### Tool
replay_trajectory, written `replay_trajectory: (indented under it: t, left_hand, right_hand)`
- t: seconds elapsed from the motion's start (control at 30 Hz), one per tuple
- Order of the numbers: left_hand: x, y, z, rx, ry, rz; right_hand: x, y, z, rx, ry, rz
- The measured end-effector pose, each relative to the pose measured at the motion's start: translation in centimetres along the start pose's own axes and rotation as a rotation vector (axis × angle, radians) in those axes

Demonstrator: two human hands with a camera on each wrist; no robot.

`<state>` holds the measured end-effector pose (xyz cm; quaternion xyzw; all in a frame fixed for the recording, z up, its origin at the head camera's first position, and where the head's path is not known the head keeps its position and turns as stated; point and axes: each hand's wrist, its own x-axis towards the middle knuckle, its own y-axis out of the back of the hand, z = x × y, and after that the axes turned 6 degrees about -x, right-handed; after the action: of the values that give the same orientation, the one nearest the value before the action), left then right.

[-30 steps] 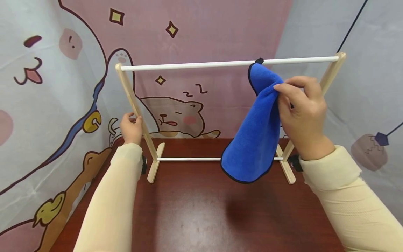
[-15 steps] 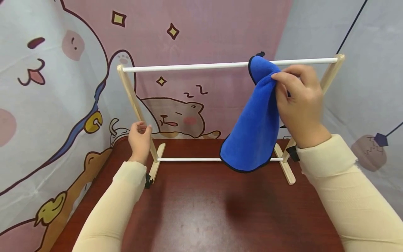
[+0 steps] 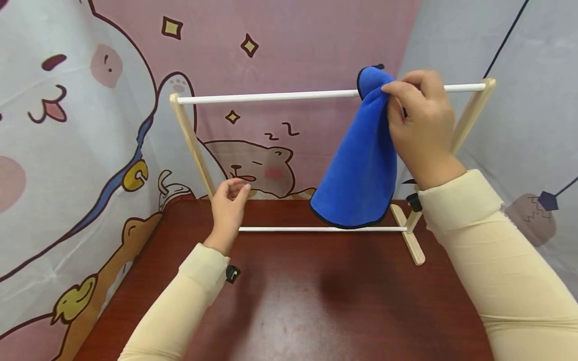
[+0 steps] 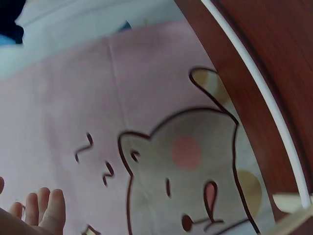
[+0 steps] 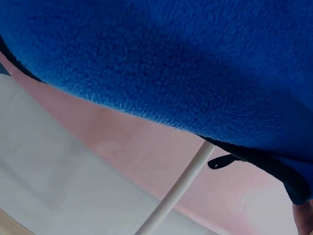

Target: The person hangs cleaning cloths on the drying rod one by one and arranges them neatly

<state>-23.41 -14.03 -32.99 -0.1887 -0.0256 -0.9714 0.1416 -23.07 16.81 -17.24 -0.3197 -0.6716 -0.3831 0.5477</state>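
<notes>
My right hand (image 3: 421, 118) pinches a blue towel (image 3: 354, 173) with black edging between thumb and fingers near its upper end. The towel hangs down from the pinch and overlaps the top rail (image 3: 271, 97) of a drying rack in the head view. A small black loop (image 5: 222, 161) sticks out of the towel's edge in the right wrist view, close to the white rail. My left hand (image 3: 229, 209) is raised in front of the rack's left side, fingers loosely bent and holding nothing. Its fingertips (image 4: 56, 203) show at the lower left of the left wrist view.
The rack has wooden side posts (image 3: 191, 143), a lower white rail (image 3: 289, 229) and a wooden foot (image 3: 408, 235) on the right; my left hand hides the left foot. It stands on a dark red-brown table (image 3: 289, 311). Behind hangs a cartoon-printed pink and white backdrop (image 3: 316, 45).
My right hand has lifted the towel up, so its top now rises above the top rail. My left hand has moved from beside the left post rightward and slightly down.
</notes>
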Motion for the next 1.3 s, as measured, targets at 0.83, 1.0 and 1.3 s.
replay_trajectory:
  t: [0.83,1.0,1.3]
  left_hand:
    - [-5.4,-9.0,2.9,-0.357,0.165,-0.205]
    - [-4.5,-9.4,3.7,-0.443,0.155,-0.132]
    - [-2.1,-9.6,5.7,-0.534,0.078,-0.004]
  right_hand:
    - [2.6,-2.4,-0.3,-0.072,-0.084,-0.120]
    - [2.9,-2.4,-0.2,-0.078,-0.072,-0.123]
    - [2.9,-2.4,0.6,-0.082,-0.114,-0.117]
